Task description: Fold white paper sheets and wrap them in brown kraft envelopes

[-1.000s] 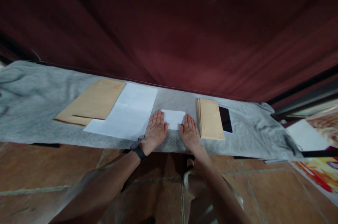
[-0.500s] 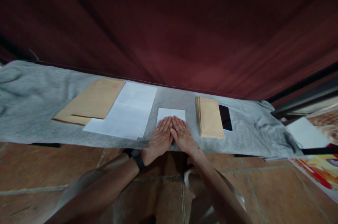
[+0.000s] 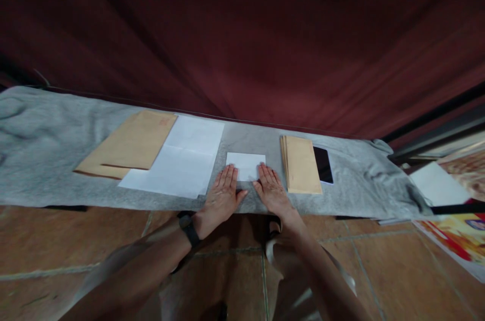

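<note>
A small folded white paper [image 3: 246, 164] lies on the grey cloth [image 3: 49, 149] in front of me. My left hand [image 3: 222, 195], with a black band on its wrist, lies flat with its fingertips on the paper's near left corner. My right hand [image 3: 272, 191] lies flat at the near right corner. Both hands have their fingers stretched out and hold nothing. A gap of cloth shows between them.
A large unfolded white sheet [image 3: 182, 157] and brown envelopes [image 3: 131, 144] lie to the left. A stack of brown envelopes [image 3: 301, 164] and a dark phone [image 3: 323, 164] lie to the right. A dark red curtain [image 3: 242, 33] hangs behind. Printed sheets [image 3: 454, 205] sit at far right.
Half a second ago my hands were pressed side by side on the middle of the folded paper. They have slid apart to its two near corners.
</note>
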Demonstrator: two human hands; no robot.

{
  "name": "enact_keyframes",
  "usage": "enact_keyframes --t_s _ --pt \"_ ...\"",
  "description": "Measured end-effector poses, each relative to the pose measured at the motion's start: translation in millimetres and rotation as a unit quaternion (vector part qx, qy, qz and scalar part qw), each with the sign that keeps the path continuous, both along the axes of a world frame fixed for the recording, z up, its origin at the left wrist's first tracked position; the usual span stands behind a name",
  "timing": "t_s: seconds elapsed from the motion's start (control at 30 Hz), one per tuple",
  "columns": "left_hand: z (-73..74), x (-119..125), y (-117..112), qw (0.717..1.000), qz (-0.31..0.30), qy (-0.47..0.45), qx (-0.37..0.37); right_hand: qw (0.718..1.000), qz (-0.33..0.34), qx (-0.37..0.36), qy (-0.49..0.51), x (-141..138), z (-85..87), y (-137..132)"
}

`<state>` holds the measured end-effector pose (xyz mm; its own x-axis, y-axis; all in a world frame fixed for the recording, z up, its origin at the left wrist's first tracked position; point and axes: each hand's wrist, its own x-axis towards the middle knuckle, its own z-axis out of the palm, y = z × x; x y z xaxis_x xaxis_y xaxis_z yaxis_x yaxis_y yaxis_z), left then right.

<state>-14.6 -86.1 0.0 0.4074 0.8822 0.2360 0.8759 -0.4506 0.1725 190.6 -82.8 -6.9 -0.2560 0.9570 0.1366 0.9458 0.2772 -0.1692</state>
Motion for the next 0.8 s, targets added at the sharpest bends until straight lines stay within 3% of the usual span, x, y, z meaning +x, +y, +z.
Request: enact_keyframes --t_s 0.33,0.67,0.8 --pt "8.4 -2.7 3.5 0.999 0.021 0.023 -0.036 0.998 -0.041 -0.049 0.011 0.3 7.5 1.4" --pt "20.6 -3.0 5.9 0.998 0.051 0.026 -0.037 0.990 -0.128 -0.020 0.049 5.8 13.4 12.3" --pt "25.0 5.5 8.9 1.000 0.011 0.007 -0.028 0.993 -0.090 -0.017 0.078 -4.8 20.6 19.7"
